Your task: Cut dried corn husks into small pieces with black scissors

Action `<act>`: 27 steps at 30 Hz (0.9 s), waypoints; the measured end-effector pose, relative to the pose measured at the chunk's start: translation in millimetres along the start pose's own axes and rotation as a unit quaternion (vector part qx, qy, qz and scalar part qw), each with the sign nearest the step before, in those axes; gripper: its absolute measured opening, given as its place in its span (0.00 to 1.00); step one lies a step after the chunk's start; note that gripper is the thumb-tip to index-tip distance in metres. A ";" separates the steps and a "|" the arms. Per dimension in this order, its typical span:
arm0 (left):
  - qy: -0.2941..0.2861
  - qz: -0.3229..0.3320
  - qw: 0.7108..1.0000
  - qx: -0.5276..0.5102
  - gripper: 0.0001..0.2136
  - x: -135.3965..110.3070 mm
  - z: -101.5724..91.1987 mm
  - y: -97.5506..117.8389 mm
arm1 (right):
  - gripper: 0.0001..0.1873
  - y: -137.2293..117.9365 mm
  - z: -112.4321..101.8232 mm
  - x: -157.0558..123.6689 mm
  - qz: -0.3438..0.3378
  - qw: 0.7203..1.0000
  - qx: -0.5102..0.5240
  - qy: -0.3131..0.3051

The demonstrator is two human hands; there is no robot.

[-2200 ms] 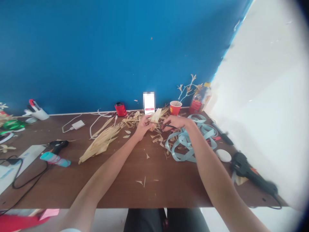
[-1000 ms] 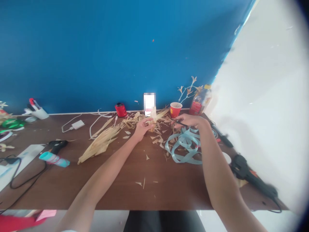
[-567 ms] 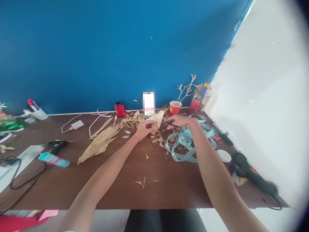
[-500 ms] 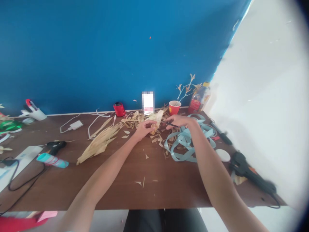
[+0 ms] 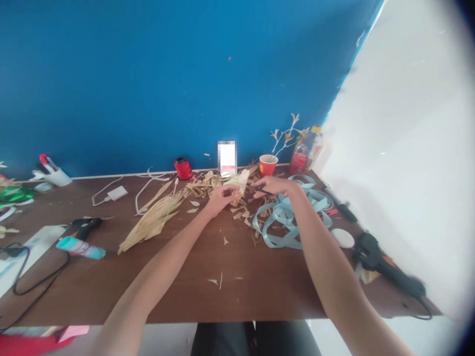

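Observation:
My left hand [image 5: 218, 197] pinches a pale dried husk piece [image 5: 240, 180] and holds it up over the brown table [image 5: 193, 277]. My right hand [image 5: 276, 186] is closed round small dark scissors [image 5: 259, 190], whose blades point left at the husk. A heap of dried husk strips [image 5: 158, 217] lies to the left of my hands. Small cut scraps [image 5: 239, 215] are scattered beneath them. Loops of light blue ribbon [image 5: 285, 222] lie under my right wrist.
A red paper cup [image 5: 267, 165], a bottle [image 5: 306, 148] and a red spool [image 5: 183, 168] stand at the blue wall. A black glue gun [image 5: 386, 269] lies at the right edge, another glue gun [image 5: 86, 225] and a teal tube [image 5: 79, 247] at the left. Cables [image 5: 33, 277] trail at the left.
My right hand swung out to the right over the ribbon a second ago and has come back to the husk with the scissors. My left hand has kept holding the husk.

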State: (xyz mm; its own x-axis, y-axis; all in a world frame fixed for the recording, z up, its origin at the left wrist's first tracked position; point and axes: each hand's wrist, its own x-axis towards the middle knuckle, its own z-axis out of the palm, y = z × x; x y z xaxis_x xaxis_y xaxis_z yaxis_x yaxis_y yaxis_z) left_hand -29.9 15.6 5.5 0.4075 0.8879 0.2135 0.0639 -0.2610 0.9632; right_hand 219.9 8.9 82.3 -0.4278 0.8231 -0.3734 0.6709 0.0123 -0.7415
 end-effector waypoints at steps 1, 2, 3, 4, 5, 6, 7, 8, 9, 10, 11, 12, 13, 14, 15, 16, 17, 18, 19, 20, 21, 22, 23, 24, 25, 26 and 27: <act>-0.001 0.000 1.000 -0.001 0.18 0.2 -0.1 -0.3 | 0.26 0.2 0.1 -0.1 0.001 1.000 0.003 -0.001; -0.002 0.001 1.000 -0.005 0.18 0.3 -0.2 -0.6 | 0.27 0.3 0.0 -0.2 0.004 1.000 0.003 0.001; -0.004 0.003 1.000 -0.011 0.19 0.5 -0.2 -0.8 | 0.28 0.3 -0.1 -0.4 0.008 1.000 0.000 0.004; -0.005 0.006 1.000 -0.018 0.19 0.6 -0.1 -1.0 | 0.30 0.3 -0.4 -0.6 0.011 1.000 -0.002 0.006; -0.006 0.009 1.000 -0.024 0.19 0.7 0.1 -1.0 | 0.31 0.4 -0.7 -0.8 0.013 1.000 -0.003 0.007; -0.004 0.012 0.999 -0.029 0.19 0.7 0.4 -0.8 | 0.32 0.6 -1.2 -0.9 0.011 1.000 -0.004 0.008; -0.002 0.012 0.999 -0.033 0.18 0.7 0.8 -0.5 | 0.33 1.0 -1.7 -0.8 0.008 1.000 -0.006 0.006; 0.000 0.011 0.999 -0.035 0.18 0.7 1.2 -0.1 | 0.32 1.5 -2.2 -0.7 0.003 1.000 -0.008 0.005; 0.004 0.007 0.999 -0.038 0.19 0.6 1.6 0.5 | 0.32 2.2 -2.7 -0.5 -0.002 1.000 -0.012 0.004; 0.008 0.002 0.999 -0.042 0.19 0.4 2.0 1.2 | 0.31 2.9 -3.2 -0.3 -0.005 1.000 -0.016 0.003; 0.012 -0.004 0.999 -0.048 0.21 0.2 2.2 1.9 | 0.31 3.5 -3.7 -0.2 -0.006 1.000 -0.021 0.001; 0.014 -0.010 0.998 -0.054 0.23 0.0 2.4 2.8 | 0.31 3.8 -4.1 -0.2 -0.006 1.000 -0.025 -0.003; 0.014 -0.014 0.998 -0.059 0.26 -0.2 2.5 3.9 | 0.31 3.9 -4.5 -0.5 -0.005 1.000 -0.028 -0.006; 0.011 -0.015 0.998 -0.064 0.29 -0.5 2.4 5.0 | 0.31 3.5 -4.8 -1.0 -0.004 0.999 -0.030 -0.011; 0.004 -0.015 0.998 -0.066 0.32 -0.9 2.3 6.3 | 0.31 2.8 -5.0 -1.7 -0.004 0.999 -0.031 -0.016; -0.004 -0.013 0.998 -0.067 0.36 -1.4 2.1 7.7 | 0.31 1.7 -5.1 -2.6 -0.004 0.999 -0.032 -0.020; -0.014 -0.012 0.998 -0.067 0.38 -2.1 1.9 9.2 | 0.30 0.4 -5.1 -3.6 -0.003 0.999 -0.032 -0.025; -0.025 -0.011 0.998 -0.064 0.40 -2.8 1.7 10.7 | 0.30 -1.0 -5.1 -4.7 -0.003 0.999 -0.032 -0.030; -0.036 -0.011 0.997 -0.061 0.41 -3.7 1.7 12.2 | 0.30 -2.2 -5.0 -5.7 -0.002 0.999 -0.033 -0.037; -0.046 -0.012 0.997 -0.058 0.42 -4.6 1.6 13.5 | 0.30 -3.4 -4.9 -6.6 -0.001 0.999 -0.033 -0.043; -0.056 -0.013 0.997 -0.054 0.41 -5.4 1.6 14.7 | 0.30 -4.2 -4.7 -7.4 0.000 0.998 -0.034 -0.050; -0.065 -0.014 0.996 -0.052 0.40 -6.1 1.7 15.6 | 0.30 -4.9 -4.4 -8.1 0.000 0.998 -0.033 -0.056; -0.071 -0.014 0.996 -0.049 0.39 -6.6 1.7 16.3 | 0.30 -5.3 -4.2 -8.7 -0.001 0.998 -0.030 -0.062; -0.074 -0.014 0.996 -0.046 0.37 -7.0 1.7 16.7 | 0.30 -5.5 -3.9 -9.1 -0.002 0.997 -0.028 -0.066; -0.076 -0.014 0.996 -0.042 0.35 -7.2 1.7 16.9 | 0.30 -5.7 -3.6 -9.5 -0.004 0.997 -0.025 -0.069; -0.076 -0.014 0.996 -0.038 0.34 -7.3 1.6 17.0 | 0.29 -5.8 -3.3 -9.7 -0.005 0.997 -0.024 -0.071; -0.076 -0.014 0.996 -0.035 0.33 -7.3 1.5 16.9 | 0.29 -5.9 -3.2 -9.8 -0.005 0.997 -0.023 -0.074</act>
State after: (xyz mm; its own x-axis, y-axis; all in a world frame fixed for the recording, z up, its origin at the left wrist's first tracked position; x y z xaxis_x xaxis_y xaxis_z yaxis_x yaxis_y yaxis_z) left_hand -30.5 4.1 19.9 0.5399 0.8254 0.1647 0.0163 -0.2059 0.9784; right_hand 222.0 2.6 92.1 -0.5170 0.7300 -0.4470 0.6918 0.0488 -0.7205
